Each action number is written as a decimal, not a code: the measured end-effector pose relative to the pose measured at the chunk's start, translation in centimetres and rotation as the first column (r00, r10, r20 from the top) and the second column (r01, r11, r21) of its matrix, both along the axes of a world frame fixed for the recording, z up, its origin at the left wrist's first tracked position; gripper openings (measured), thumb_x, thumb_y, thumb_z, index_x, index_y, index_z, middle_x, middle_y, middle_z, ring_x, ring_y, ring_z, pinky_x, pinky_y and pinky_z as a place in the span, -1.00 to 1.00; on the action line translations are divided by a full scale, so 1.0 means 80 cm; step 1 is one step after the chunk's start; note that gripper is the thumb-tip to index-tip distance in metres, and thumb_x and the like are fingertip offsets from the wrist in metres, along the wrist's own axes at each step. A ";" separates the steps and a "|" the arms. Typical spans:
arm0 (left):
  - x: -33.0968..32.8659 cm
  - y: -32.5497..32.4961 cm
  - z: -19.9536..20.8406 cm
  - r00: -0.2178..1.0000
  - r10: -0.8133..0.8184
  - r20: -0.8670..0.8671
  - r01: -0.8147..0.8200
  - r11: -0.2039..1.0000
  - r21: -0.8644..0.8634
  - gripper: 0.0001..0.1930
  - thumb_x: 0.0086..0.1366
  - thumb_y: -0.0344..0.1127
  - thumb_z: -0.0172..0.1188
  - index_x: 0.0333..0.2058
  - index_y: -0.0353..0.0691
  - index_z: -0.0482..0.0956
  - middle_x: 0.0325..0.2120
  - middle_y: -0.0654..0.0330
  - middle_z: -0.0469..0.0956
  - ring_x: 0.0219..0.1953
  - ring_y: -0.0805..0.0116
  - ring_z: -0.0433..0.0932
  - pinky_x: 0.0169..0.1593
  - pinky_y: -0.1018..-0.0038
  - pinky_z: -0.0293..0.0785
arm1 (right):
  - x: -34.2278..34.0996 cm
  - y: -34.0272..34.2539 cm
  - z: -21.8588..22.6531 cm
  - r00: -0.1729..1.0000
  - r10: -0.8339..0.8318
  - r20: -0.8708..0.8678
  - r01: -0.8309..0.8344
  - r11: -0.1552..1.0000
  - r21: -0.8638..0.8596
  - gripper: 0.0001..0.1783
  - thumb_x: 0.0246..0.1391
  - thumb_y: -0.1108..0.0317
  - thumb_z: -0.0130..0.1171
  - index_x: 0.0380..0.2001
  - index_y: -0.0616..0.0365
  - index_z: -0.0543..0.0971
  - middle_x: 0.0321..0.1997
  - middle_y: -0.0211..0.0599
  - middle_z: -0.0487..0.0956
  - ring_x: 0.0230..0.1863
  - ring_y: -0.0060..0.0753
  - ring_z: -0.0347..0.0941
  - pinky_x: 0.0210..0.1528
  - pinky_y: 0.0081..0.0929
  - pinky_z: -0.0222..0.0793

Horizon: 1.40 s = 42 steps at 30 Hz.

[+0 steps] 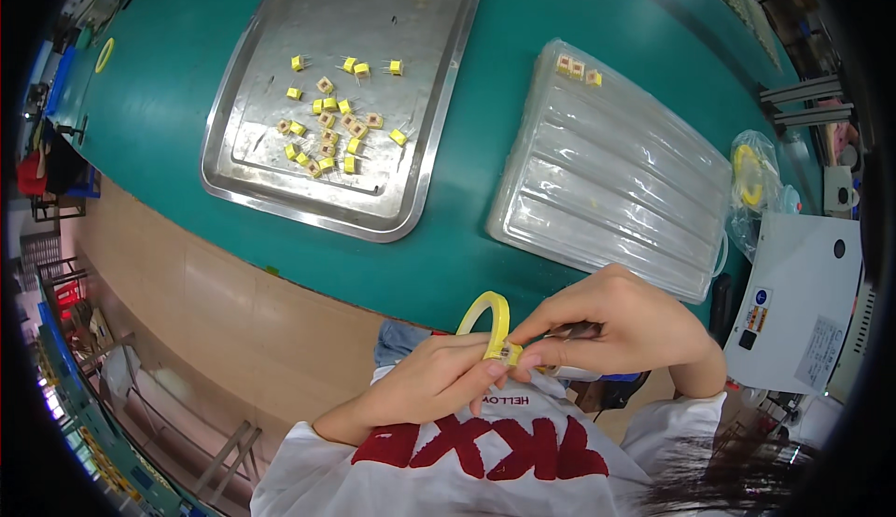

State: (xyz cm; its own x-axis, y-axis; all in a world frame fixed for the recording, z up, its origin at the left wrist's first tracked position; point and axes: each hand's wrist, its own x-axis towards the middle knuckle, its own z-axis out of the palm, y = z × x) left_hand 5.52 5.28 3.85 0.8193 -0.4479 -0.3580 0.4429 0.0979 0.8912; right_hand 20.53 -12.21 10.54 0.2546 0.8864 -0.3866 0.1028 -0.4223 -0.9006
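Observation:
Close to my chest, both hands meet at a small yellow-wrapped transformer [509, 353]. My left hand [439, 377] is closed, its thumb and fingers pinching the transformer, and a narrow roll of yellow tape [501, 316] stands upright at those fingers. From the other side my right hand [635, 326] comes in closed, thumb and forefinger at the transformer's right edge. A dark slim tool [579, 330] is tucked in the right hand; its kind is not clear. Whether a tape strip runs between roll and transformer is hidden by the fingers.
A metal tray [431, 144] on the green table [504, 13] holds several loose transformers with pins. To the right lies a clear ribbed plastic tray [607, 181] with 3 transformers at its far corner. Beyond are bagged yellow tape [747, 176] and a white machine [793, 293].

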 end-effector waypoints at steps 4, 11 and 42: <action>-0.002 -0.003 0.000 0.999 0.021 -0.026 -0.020 1.000 0.021 -0.65 0.43 -0.22 -0.15 -0.27 -0.36 0.55 -0.46 0.18 0.53 -0.57 0.46 0.57 -0.38 0.54 0.47 | -0.005 0.004 0.009 1.000 -0.015 0.021 0.016 0.998 -0.064 -0.79 0.00 0.37 0.30 -0.27 0.22 0.65 -0.52 -0.29 0.61 -0.61 -0.58 0.45 -0.52 -0.65 0.33; -0.009 -0.009 -0.009 0.978 0.084 0.193 -0.096 0.994 0.050 -0.67 0.44 -0.27 -0.21 -0.13 -0.32 0.52 -0.37 0.19 0.58 -0.51 0.45 0.51 -0.41 0.53 0.47 | -0.027 0.003 0.008 0.992 -0.090 0.089 0.096 0.994 -0.058 -0.82 -0.01 0.39 0.22 -0.32 0.25 0.57 -0.50 -0.24 0.59 -0.56 -0.45 0.47 -0.45 -0.56 0.37; -0.087 -0.052 -0.027 0.768 0.297 0.567 -0.510 0.820 0.261 -0.79 0.43 -0.27 -0.20 -0.25 -0.21 0.40 -0.62 0.29 0.40 -0.50 0.38 0.36 0.07 0.31 0.03 | -0.120 -0.159 -0.066 -0.431 -0.721 0.543 0.324 0.438 0.838 -0.53 0.21 0.32 -0.14 -0.74 0.31 0.46 -0.01 -0.08 0.36 0.04 -0.11 0.27 0.05 -0.25 0.20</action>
